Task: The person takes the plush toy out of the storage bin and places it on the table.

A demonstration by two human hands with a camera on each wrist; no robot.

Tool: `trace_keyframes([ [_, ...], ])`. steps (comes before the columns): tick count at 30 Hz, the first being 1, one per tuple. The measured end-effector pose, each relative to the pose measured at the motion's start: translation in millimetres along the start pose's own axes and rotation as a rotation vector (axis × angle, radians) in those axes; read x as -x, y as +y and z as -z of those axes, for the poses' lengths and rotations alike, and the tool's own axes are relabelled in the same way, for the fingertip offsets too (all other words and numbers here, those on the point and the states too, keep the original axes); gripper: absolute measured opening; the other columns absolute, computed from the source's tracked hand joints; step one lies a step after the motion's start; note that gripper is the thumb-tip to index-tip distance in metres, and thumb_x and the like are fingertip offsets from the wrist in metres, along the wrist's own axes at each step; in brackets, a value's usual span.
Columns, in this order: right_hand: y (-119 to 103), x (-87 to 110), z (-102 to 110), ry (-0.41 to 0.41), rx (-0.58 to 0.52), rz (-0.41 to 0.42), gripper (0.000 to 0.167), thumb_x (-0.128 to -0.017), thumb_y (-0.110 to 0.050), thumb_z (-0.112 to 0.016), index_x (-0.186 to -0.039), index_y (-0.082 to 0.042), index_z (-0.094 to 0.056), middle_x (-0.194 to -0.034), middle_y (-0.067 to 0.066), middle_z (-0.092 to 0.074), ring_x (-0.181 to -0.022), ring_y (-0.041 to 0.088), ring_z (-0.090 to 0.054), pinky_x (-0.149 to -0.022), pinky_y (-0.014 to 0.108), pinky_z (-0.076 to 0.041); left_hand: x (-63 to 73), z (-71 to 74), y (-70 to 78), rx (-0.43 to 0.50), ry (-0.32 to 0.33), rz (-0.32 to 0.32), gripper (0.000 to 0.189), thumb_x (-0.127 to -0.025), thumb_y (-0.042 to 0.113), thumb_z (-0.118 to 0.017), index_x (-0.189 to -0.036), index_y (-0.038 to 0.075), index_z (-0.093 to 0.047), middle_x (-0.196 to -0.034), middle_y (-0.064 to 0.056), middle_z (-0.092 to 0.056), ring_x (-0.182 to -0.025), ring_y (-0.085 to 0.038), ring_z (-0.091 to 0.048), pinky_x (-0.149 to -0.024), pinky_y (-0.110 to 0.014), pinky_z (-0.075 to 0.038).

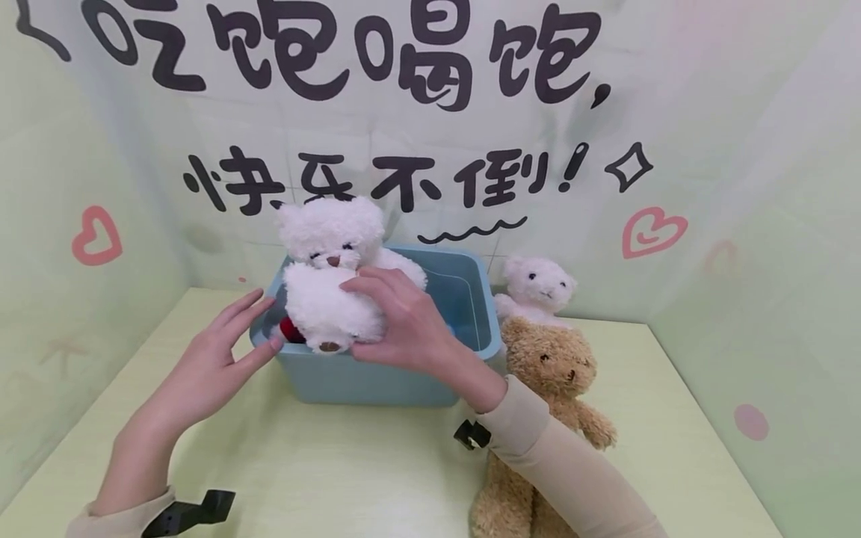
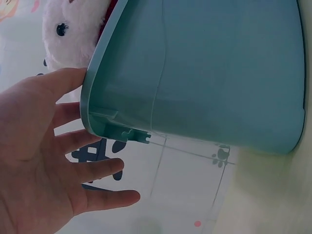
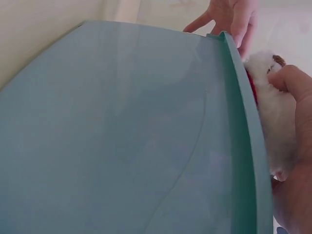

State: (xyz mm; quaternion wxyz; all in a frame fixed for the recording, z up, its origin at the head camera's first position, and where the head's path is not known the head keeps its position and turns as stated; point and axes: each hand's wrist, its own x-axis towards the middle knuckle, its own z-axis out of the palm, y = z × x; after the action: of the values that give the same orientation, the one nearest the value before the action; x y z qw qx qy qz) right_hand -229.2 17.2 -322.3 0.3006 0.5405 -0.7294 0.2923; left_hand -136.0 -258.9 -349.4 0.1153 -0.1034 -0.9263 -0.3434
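While the left hand (image 1: 210,366), fingers extended, touches the rim of the blue bin (image 1: 377,382), the right hand (image 1: 410,325), the nearer, grips the white teddy bear (image 1: 323,295), which sits between the hands at the bin's left end, long axis roughly upright, head uppermost.

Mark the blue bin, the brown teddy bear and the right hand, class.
Blue bin (image 1: 377,382), head view: on its front wall.
Brown teddy bear (image 1: 553,360), head view: on its head.
Right hand (image 1: 412,323), head view: on the back of the hand.
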Motion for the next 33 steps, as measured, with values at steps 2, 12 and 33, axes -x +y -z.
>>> trace_keyframes([
  [2, 0, 0.1, 3, 0.007, -0.009, 0.014, 0.062, -0.069, -0.020, -0.088, -0.124, -0.004, -0.063, -0.127, 0.014, -0.065, -0.117, 0.027, -0.060, -0.105, 0.026, -0.045, -1.6, -1.3, 2.3, -0.001, -0.006, 0.002, 0.064, -0.104, 0.032, -0.062, -0.157, 0.004, -0.038, -0.164, -0.023, -0.026, -0.144, -0.056, -0.028, -0.099, -0.079, -0.032],
  [12, 4, 8.8, 7, 0.089, -0.090, 0.038, 0.057, -0.070, -0.010, -0.086, -0.122, 0.000, -0.062, -0.125, 0.018, -0.065, -0.117, 0.027, -0.060, -0.104, 0.033, -0.046, -7.6, -7.2, 7.2, 0.016, -0.055, 0.001, 0.054, -0.108, 0.026, -0.052, -0.155, 0.001, -0.040, -0.164, -0.022, -0.028, -0.146, -0.053, -0.027, -0.105, -0.075, -0.031],
  [33, 10, 24.3, 62, 0.264, -0.134, 0.066, 0.061, -0.064, 0.001, -0.078, -0.122, 0.002, -0.058, -0.125, 0.029, -0.062, -0.112, 0.040, -0.059, -0.093, 0.042, -0.054, -17.3, -24.2, 4.4, -0.022, -0.006, 0.039, 0.058, -0.109, 0.033, -0.047, -0.157, 0.001, -0.038, -0.167, -0.025, -0.015, -0.146, -0.058, -0.020, -0.103, -0.080, -0.026],
])
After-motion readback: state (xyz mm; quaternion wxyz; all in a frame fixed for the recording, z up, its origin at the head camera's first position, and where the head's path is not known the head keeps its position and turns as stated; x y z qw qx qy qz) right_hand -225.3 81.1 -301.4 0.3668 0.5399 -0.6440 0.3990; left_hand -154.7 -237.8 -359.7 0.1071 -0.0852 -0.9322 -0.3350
